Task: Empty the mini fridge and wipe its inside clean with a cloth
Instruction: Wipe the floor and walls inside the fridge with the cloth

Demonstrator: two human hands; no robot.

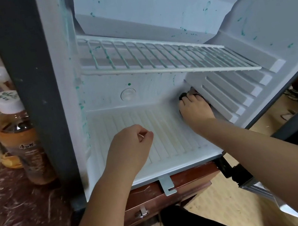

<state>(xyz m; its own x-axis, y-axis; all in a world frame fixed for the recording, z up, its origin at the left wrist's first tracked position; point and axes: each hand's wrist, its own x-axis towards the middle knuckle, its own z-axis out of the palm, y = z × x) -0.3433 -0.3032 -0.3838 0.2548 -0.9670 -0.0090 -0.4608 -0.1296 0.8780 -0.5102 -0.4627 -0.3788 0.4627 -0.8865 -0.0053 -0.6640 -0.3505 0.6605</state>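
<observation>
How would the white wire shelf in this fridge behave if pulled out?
The wire shelf would probably come out stiff, in one piece: it looks like a rigid grid of rods. Likely light for its size, being thin wires and mostly gaps. The green spatter on it might feel tacky or slick.

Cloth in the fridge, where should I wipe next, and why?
Probably slide the cloth left along the back wall toward the green spot. The right hand presses it into the bottom right corner, and that spot looks like the nearest stain.
</observation>
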